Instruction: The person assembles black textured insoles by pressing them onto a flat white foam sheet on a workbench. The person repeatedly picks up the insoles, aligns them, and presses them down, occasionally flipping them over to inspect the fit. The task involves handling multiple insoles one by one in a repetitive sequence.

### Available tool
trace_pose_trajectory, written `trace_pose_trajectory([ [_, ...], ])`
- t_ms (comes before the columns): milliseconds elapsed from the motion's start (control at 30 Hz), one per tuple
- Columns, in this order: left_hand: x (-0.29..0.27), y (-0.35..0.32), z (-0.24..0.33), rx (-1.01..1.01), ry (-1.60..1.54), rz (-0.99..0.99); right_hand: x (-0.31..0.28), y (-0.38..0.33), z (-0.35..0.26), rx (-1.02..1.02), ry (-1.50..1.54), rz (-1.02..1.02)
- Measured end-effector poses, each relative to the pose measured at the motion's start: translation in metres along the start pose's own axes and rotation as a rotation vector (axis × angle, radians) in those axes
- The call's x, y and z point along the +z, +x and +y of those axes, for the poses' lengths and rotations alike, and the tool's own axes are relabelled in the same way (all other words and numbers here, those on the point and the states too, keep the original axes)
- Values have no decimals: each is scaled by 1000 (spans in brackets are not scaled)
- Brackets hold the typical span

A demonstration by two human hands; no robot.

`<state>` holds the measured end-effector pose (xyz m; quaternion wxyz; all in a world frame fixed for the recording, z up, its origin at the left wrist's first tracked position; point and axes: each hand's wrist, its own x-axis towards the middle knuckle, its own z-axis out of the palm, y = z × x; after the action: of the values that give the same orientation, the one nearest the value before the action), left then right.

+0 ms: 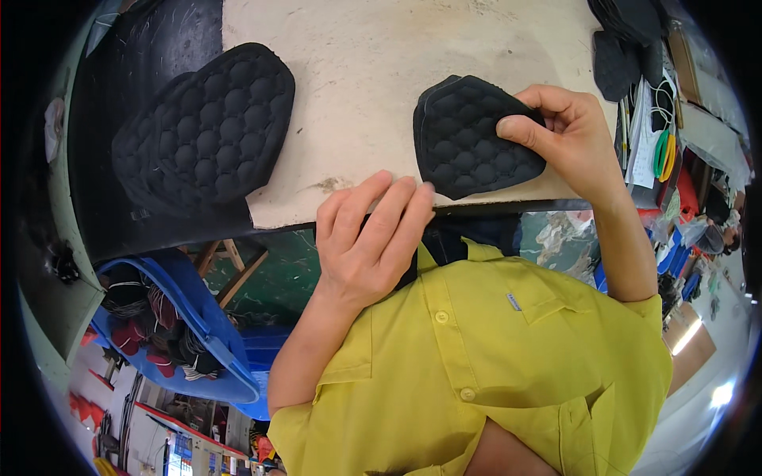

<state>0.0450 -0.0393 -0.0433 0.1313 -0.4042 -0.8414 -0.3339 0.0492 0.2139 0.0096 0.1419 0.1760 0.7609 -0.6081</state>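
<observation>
Worn beige table (373, 71), black honeycomb-quilted pad (468, 135) pinched by right hand (567, 135), left hand (369, 238) seemingly empty, fingers loose.

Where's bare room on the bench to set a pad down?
Bare board between the pad stack and the pad in the right hand, plus the strip above that pad. Crowded: right edge with dark pieces and papers; left hand rests on the near edge.
</observation>
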Motion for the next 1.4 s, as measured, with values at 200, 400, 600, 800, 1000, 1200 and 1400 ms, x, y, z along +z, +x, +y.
trace_pose_trajectory([
  [200,-1,-2,2,13,102,-111,2,2,-2,7,-74,-26],
  [400,-5,24,8,0,27,-153,8,4,6,-156,-240,123],
  [600,16,58,11,85,30,-395,20,-7,7,-562,-580,362],
  [800,17,54,19,59,143,-466,9,-22,21,-346,-355,449],
  [1000,14,54,24,4,116,-546,6,-11,13,-130,-344,353],
  [1200,-1,50,7,-60,-227,-189,7,-17,19,-516,-396,429],
  [1400,-33,62,12,-268,-554,-171,9,-42,16,-888,-320,515],
])
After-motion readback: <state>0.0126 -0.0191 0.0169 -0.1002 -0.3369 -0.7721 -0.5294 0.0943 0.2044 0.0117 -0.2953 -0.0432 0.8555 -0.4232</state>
